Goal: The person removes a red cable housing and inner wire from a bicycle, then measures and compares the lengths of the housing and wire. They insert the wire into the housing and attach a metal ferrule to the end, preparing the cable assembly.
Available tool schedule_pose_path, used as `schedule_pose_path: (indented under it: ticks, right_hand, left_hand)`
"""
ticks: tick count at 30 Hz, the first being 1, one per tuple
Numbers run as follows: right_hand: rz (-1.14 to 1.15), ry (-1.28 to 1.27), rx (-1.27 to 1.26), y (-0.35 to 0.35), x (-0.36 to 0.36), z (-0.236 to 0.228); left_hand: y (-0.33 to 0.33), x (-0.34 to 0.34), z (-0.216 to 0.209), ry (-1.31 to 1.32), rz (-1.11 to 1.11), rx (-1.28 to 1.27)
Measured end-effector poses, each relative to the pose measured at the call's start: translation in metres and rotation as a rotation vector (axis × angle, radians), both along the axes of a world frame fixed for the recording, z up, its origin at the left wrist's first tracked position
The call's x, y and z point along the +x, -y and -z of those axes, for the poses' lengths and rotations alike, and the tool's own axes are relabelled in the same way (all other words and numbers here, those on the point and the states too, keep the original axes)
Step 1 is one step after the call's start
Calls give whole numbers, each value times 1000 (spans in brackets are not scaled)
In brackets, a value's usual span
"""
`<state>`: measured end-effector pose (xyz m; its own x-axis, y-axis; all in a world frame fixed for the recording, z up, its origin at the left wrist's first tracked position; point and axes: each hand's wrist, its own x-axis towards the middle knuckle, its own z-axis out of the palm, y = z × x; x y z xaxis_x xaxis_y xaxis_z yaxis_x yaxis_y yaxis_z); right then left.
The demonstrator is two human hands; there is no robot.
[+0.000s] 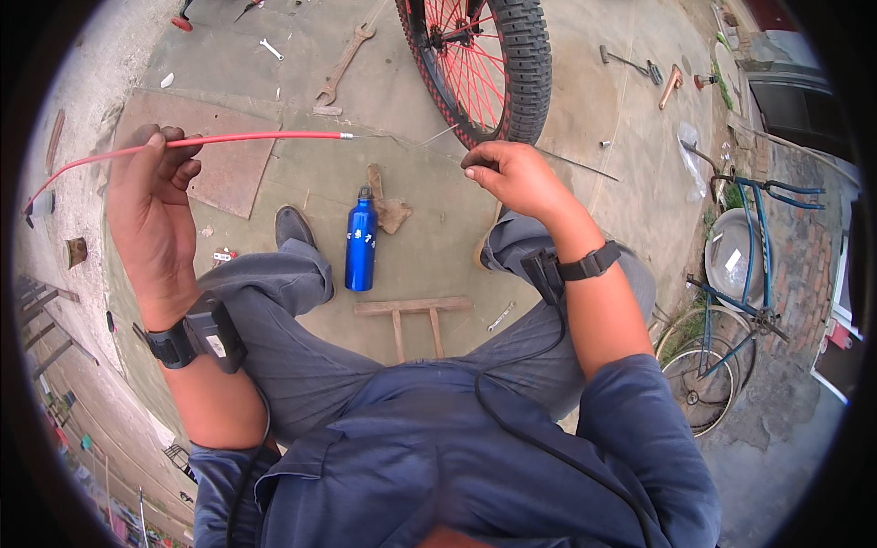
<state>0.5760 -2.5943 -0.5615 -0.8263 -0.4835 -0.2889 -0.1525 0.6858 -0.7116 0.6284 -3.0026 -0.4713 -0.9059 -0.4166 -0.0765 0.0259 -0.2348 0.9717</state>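
My left hand is raised at the left, its thumb and fingers closed around a red cable housing. The housing runs to the right and ends in a silver tip; its other end droops at the far left. Out of the tip comes a thin wire, faint against the floor, toward my right hand. My right thumb and forefinger are pinched together by the wire's end, just below a bicycle wheel with red spokes and a knobby black tyre. The exact grip point on the wire is too fine to see.
Between my feet stands a blue bottle beside a wooden piece. A large wrench and a small wrench lie farther off. At the right are a hammer, a metal basin and a teal bicycle frame.
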Motion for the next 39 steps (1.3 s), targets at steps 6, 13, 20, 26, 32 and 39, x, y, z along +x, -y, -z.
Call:
schedule_pose_path:
  ticks: [6, 13, 20, 26, 32, 39]
  right_hand:
    - [80, 196, 220, -8, 14, 94]
    - [583, 475, 379, -9, 52, 231]
    - [779, 641, 461, 1, 99, 310]
    - [523, 757, 571, 9, 84, 316]
    - [304, 660, 756, 18, 70, 287]
    - [186, 579, 672, 18, 78, 304]
  left_hand:
    - [36, 9, -4, -104, 5, 80]
    - [64, 5, 6, -55, -43, 92]
    - [64, -12, 17, 38, -49, 36]
    - [51, -25, 23, 116, -66, -37]
    - [35, -44, 24, 125, -72, -61]
    - [21, -58, 28, 134, -32, -109]
